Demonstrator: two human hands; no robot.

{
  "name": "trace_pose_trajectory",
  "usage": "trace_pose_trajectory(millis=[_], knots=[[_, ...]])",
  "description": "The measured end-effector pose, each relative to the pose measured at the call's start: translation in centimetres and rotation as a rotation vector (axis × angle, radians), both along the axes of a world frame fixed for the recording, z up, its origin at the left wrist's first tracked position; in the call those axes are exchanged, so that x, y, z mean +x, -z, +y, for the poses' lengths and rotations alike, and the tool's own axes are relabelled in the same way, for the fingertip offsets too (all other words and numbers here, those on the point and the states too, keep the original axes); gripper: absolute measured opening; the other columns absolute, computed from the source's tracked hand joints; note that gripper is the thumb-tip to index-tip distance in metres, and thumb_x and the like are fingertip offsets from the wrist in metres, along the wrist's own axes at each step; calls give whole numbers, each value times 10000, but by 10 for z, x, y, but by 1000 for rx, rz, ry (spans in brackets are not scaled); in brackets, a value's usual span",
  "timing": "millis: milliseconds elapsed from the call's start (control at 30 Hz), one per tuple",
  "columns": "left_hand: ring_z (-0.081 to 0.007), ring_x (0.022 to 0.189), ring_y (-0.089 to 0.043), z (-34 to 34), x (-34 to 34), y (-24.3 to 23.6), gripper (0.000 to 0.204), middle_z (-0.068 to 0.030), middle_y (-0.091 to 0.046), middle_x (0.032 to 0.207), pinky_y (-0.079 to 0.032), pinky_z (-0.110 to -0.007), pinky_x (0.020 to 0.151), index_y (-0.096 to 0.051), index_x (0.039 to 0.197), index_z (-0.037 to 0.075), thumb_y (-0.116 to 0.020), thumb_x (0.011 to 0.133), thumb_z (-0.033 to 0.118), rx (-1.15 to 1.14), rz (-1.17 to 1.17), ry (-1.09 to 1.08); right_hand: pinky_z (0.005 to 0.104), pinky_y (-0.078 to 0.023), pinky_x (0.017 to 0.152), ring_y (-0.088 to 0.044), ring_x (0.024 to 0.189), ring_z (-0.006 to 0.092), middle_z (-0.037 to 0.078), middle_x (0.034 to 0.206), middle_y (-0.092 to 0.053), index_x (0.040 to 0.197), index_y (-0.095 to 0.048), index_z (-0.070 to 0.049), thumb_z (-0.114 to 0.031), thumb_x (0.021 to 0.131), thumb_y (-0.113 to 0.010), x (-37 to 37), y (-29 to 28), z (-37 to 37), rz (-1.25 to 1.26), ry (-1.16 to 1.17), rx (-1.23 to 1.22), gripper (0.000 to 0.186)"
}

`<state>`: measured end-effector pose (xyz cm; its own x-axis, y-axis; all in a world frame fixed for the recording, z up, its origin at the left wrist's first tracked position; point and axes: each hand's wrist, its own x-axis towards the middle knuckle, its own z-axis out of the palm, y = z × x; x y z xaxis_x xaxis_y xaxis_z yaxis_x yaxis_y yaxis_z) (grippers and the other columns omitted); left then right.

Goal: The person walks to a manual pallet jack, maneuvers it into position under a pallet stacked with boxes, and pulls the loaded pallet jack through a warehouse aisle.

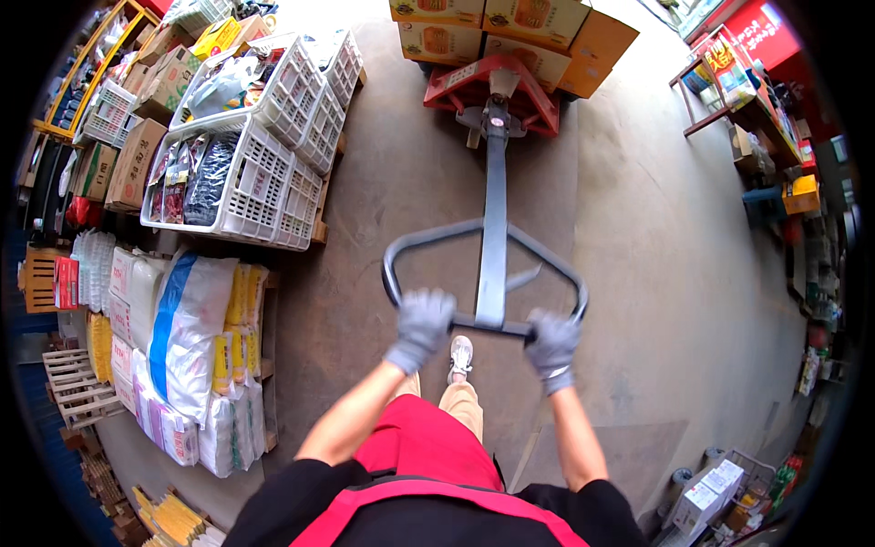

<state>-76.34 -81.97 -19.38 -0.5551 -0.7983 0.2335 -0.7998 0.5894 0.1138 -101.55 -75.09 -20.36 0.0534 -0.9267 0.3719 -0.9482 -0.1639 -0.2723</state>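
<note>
Both my hands wear grey gloves and grip the loop handle (492,321) of a pallet jack. My left hand (423,325) is closed round the handle's lower left corner, and my right hand (552,345) round its lower right corner. From the handle a long grey bar runs forward to the red body of the pallet jack (499,80). Stacked cardboard cartons (538,27) stand directly behind that red body. The jack's forks are hidden beneath the load.
White plastic crates (264,182) filled with packets stand on pallets at the left. Nearer, wrapped white bundles (187,337) are piled on another pallet. A table with goods (761,123) lines the right side. A cart with white boxes (715,497) stands at the lower right.
</note>
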Motion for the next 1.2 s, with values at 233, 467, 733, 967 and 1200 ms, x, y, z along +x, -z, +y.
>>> trace_pose_trajectory(millis=[233,467,733,967,1200], knots=[[-310,739,-648,-66,-3,-76,231,-116,-666,776,-497,-428,663,-665,775,143,-660,651,337,675,-175,300,465,-500,680,-657,745,313,116,819,-676,889,-639,-183,-298,642,-644,-27,-53,-47,13,-231,655,272],[-294,549,-566,-151,-55,-176,117,-107,-546,575,-423,-417,556,-534,603,119,-600,660,197,-351,173,113,390,-441,599,-564,586,282,99,645,-595,748,-643,-137,-112,661,-573,-38,-179,-143,86,78,-326,114],[-312,867,-650,22,-6,75,271,-130,-675,892,-507,-454,744,-663,880,109,-652,686,298,931,-480,181,443,-476,711,-647,791,315,113,798,-663,805,-637,-162,-214,664,-615,2,70,41,79,-123,866,152],[-309,632,-607,-160,-49,-172,110,-106,-600,667,-443,-430,595,-598,692,130,-641,669,229,-238,145,118,399,-403,627,-572,600,283,70,663,-599,747,-583,-179,-147,660,-598,-48,-174,-156,84,27,-230,94],[-251,574,-474,-37,-29,-61,99,-82,-452,619,-346,-393,556,-478,636,140,-573,660,134,-262,222,11,396,-355,585,-494,587,270,68,599,-450,734,-553,-138,-112,682,-566,-7,-68,-42,104,79,-269,60]])
